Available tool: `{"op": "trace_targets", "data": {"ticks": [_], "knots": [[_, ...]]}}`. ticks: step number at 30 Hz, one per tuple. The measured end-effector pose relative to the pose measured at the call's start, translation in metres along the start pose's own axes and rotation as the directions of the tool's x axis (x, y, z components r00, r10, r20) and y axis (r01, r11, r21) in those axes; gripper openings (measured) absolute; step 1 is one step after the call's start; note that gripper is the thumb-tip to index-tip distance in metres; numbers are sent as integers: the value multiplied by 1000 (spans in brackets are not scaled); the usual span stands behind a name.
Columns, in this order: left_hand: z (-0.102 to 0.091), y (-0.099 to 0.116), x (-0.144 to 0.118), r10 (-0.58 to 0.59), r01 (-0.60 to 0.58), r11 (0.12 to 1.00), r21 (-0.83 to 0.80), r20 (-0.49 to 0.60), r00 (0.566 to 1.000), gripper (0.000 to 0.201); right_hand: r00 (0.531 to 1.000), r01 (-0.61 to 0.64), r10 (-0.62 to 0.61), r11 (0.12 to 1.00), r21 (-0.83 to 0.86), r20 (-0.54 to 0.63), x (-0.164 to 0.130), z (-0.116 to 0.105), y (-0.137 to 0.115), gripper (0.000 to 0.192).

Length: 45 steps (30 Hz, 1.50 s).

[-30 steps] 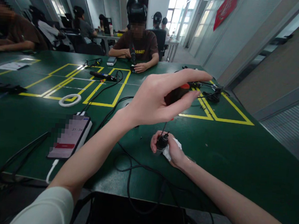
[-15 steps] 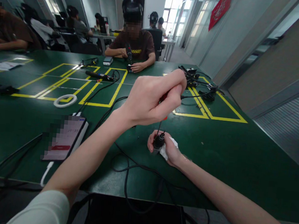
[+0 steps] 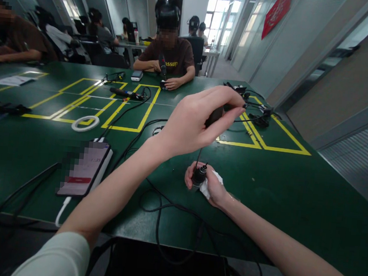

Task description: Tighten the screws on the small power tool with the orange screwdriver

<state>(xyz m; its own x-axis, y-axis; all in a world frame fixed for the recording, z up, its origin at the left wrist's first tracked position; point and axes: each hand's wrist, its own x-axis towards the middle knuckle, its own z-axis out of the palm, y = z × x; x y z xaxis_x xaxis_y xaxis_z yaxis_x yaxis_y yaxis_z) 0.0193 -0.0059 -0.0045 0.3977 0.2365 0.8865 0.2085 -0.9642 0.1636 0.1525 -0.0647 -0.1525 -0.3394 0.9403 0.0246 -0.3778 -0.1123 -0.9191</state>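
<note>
My left hand (image 3: 201, 118) is raised over the table, its fingers closed round a dark-handled tool (image 3: 214, 116). Below this hand a thin shaft (image 3: 199, 155) runs down towards my right hand. Most of the tool is hidden by the fingers. Lower down, near the tabletop, my right hand (image 3: 213, 188) is closed round a black stepped cylinder (image 3: 199, 176) with a narrow tip pointing up. A crumpled white tissue or cloth (image 3: 208, 188) sits between palm and cylinder. The shaft's lower end passes beside the cylinder; whether they touch I cannot tell.
A phone (image 3: 86, 168) with a white cable lies left of my forearm. Black cables (image 3: 162, 202) loop across the green table (image 3: 279, 189). A white tape ring (image 3: 85, 123), a corded black tool (image 3: 126, 93) and tangled cables (image 3: 259, 119) lie farther off. A co-worker (image 3: 168, 55) sits opposite, holding a tool.
My left hand's fingers have straightened and shifted slightly to the right, showing more of the dark handle. My right hand keeps its hold on the cylinder. The whole view has shifted a little.
</note>
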Motion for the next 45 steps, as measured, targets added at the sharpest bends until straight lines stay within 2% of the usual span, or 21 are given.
{"op": "trace_targets", "data": {"ticks": [5, 8, 13, 19, 22, 24, 28, 33, 38, 41, 45], "knots": [[3, 4, 0, 20, -22, 995, -97, -29, 999, 14, 1000, -2, 2, 1000, 12, -2, 0, 1, -1, 38], [-1, 7, 1, -9, 11, 994, -108, 25, 1000, 17, 1000, -3, 3, 1000, 4, -4, 0, 0, -1, 39], [-10, 7, 1, 8, 3, 994, -110, 98, 995, 33, 1000, 3, -3, 1000, -6, 0, -1, 1, -1, 41], [-9, -1, 2, 19, -20, 1000, 21, 60, 998, 16, 1000, 5, -5, 1000, 8, 14, -1, 1, -1, 40], [-9, -1, 2, 17, -19, 999, 39, 46, 999, 25, 1000, 11, -11, 1000, 11, 13, -1, 0, 0, 40], [-9, 0, 3, 25, -26, 999, 28, 34, 999, 30, 1000, 14, -14, 1000, 14, 10, -1, 0, 0, 39], [-8, 1, 2, 85, -83, 995, -55, 31, 996, 27, 1000, 11, -12, 1000, 7, 11, -1, 1, -1, 39], [-6, 2, 0, 37, -37, 999, 0, 11, 999, 25, 1000, 14, -14, 1000, 0, 13, -1, 1, -2, 41], [-5, 4, 1, 61, -61, 998, -15, -21, 998, 13, 1000, 4, -4, 1000, 5, 11, -1, 0, -2, 41], [-6, 6, 2, 66, -66, 998, -11, -26, 997, 22, 1000, 6, -6, 1000, 5, 11, -1, 0, -2, 41], [-8, 7, 1, 79, -78, 996, -49, 15, 997, 23, 1000, 2, -2, 1000, 10, 2, -1, 1, -2, 42]]}}
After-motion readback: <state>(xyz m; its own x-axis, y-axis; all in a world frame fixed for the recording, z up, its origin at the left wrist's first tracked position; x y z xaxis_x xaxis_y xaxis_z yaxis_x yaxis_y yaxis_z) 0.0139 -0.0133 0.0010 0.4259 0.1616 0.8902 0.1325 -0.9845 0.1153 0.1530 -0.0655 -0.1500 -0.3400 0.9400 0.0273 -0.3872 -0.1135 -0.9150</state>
